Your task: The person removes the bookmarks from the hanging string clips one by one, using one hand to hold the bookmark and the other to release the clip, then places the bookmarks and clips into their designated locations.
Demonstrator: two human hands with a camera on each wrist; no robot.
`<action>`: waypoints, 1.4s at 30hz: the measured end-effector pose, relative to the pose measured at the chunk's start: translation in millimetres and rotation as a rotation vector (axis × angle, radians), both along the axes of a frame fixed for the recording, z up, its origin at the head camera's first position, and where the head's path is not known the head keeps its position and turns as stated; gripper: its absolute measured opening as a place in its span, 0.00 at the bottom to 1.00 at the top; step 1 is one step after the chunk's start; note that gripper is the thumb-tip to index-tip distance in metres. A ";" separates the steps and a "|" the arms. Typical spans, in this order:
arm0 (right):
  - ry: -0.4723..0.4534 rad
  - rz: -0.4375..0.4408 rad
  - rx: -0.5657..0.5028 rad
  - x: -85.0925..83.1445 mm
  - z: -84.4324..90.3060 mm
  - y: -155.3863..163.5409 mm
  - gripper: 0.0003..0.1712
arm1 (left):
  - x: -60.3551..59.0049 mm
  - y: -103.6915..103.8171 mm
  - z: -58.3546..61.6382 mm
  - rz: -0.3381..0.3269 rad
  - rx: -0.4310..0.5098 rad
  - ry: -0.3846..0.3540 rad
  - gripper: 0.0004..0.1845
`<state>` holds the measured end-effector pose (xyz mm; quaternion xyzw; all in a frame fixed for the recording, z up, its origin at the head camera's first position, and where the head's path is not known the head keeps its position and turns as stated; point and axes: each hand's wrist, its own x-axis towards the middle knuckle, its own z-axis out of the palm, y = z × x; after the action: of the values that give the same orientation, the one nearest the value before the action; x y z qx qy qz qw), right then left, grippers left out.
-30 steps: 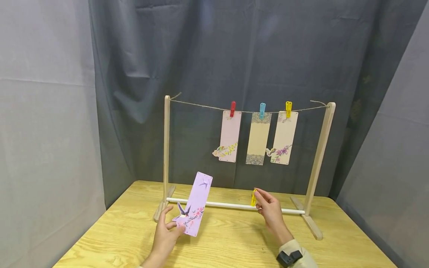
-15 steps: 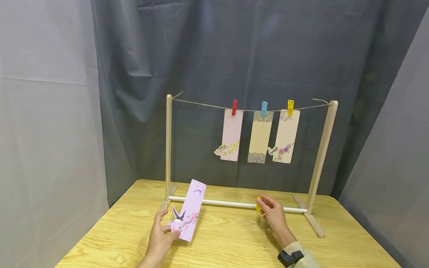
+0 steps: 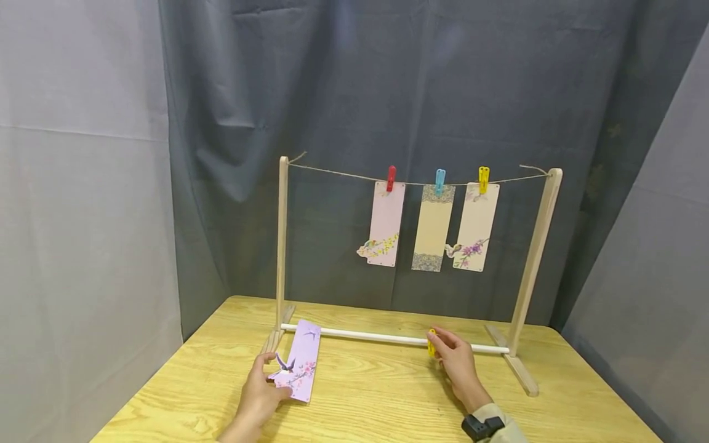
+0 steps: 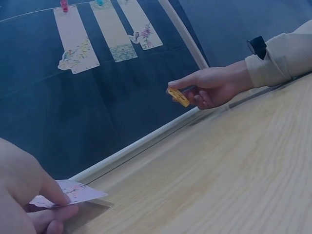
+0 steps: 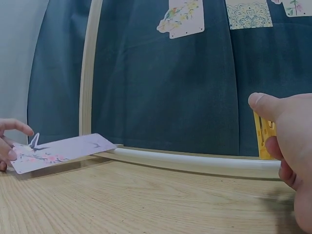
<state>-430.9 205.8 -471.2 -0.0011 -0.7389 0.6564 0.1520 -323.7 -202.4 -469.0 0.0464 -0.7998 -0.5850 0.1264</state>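
A lilac bookmark [image 3: 303, 363] with a swallow and pink blossoms is pinched at its near end by my left hand [image 3: 256, 389]. In the right wrist view the bookmark [image 5: 63, 152] lies tilted just above the table, its far end by the white rod. Thumb and fingers of my right hand [image 3: 455, 364] pinch a yellow clothespin [image 3: 431, 343] in front of the rod. On the string hang a pink bookmark [image 3: 386, 224] under a red clothespin [image 3: 391, 178], a beige one [image 3: 433, 227] under a blue clothespin [image 3: 440, 182], and a cream one [image 3: 476, 227] under a yellow clothespin [image 3: 484, 179].
A wooden frame has a left post [image 3: 281, 246], a right post [image 3: 534, 264] and a white rod [image 3: 376, 336] low across it. The string [image 3: 338, 173] runs between the post tops. Dark cloth [image 3: 332, 92] hangs behind the wooden table [image 3: 365, 394].
My left hand has lowered the lilac bookmark toward the table and a little left, tipping it flatter. My right hand has moved slightly down and right with the yellow clothespin.
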 end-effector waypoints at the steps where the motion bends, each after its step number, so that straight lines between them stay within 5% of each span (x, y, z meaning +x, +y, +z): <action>1: 0.001 -0.003 0.001 0.1 0.2 0.2 0.32 | 0.0 -1.5 0.7 -0.001 -0.005 -0.007 0.47; 12: -0.003 -0.001 0.003 -1.5 1.9 4.6 0.33 | 6.9 -15.1 4.8 -0.036 0.029 -0.057 0.48; 27: 0.006 -0.037 0.198 -8.9 -7.6 10.5 0.29 | 5.6 -19.2 5.5 -0.019 -0.322 -0.048 0.46; 34: -0.005 -0.033 0.292 -7.4 -12.0 9.4 0.34 | 7.2 -22.4 4.6 -0.038 -0.367 -0.028 0.41; 42: -0.002 -0.016 0.472 -3.3 -14.8 2.8 0.25 | 9.7 -24.8 2.9 -0.045 -0.444 -0.008 0.39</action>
<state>-434.2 208.6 -486.1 0.0279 -0.8720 0.4645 0.1523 -314.1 -227.2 -466.2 0.0019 -0.9102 -0.3972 0.1176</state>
